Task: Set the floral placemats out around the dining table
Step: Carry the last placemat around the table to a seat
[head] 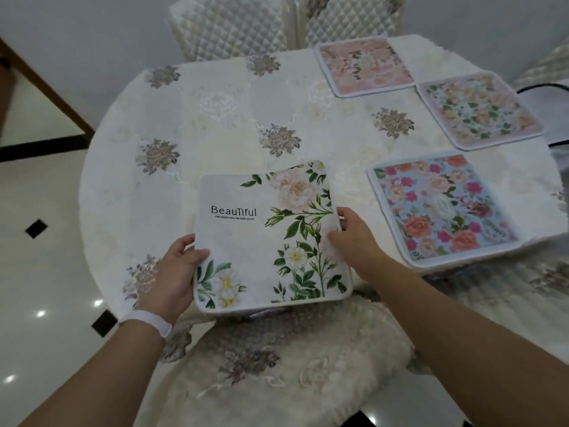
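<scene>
Nearest the camera, a chair seat with a fluffy cream cover sits tucked under the table's near edge. Just above it, both hands hold one white placemat printed with the word "Beautiful", pale pink blooms and green leaves. The left hand, with a white band on its wrist, grips the mat's left edge, thumb on top and fingers curled underneath. The right hand pinches the right edge, thumb on the printed face and the fingers closed around the rim. The mat lies over the near edge of the round table, its near side hanging past the rim above the chair; whether its far side touches the cloth cannot be told.

The table wears a white embroidered cloth with grey-brown flower motifs. To the right, a blue placemat with pink and orange roses lies flat near the table's edge. Farther back on the right lies a pale pink placemat with peach flowers and green leaves. Just beyond it, corner to corner, lies a pink placemat at the far edge. Behind the table stand two chairs with quilted backs. A glossy white floor with small black diamond tiles lies to the left.
</scene>
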Demonstrator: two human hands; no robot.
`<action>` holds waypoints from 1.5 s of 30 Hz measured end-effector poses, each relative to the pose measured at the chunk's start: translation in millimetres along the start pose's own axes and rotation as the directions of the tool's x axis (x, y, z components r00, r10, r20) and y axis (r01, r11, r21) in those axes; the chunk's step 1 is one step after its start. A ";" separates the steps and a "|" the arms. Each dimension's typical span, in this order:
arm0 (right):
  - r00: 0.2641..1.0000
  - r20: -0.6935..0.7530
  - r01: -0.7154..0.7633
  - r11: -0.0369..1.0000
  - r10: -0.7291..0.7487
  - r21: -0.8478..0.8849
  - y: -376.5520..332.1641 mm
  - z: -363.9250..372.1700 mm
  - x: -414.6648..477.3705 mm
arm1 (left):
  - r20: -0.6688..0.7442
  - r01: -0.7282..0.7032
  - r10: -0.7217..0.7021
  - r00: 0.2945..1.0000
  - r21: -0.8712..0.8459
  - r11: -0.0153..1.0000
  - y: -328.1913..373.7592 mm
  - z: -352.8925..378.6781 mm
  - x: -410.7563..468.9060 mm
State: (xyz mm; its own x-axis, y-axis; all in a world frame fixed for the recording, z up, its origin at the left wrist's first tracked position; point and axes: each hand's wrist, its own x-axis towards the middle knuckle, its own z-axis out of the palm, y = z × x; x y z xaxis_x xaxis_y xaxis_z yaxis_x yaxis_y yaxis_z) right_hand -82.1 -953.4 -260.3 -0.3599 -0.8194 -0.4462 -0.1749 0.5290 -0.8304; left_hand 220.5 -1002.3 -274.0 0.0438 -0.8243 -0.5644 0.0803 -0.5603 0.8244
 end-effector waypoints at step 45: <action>0.922 0.364 0.383 0.435 -0.129 -0.815 93.5 7.2 -0.7 | 0.415 -0.462 0.256 0.873 0.872 0.164 -89.6 -62.9 12.4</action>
State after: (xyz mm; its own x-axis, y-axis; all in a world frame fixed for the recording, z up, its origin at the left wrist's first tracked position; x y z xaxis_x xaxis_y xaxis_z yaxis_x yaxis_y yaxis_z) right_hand -91.6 -904.9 -340.0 0.0245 -0.9046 -0.4256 -0.9609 0.0962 -0.2598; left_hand 276.4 -957.2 -357.6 -0.3541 -0.8971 -0.2641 -0.8750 0.2181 0.4323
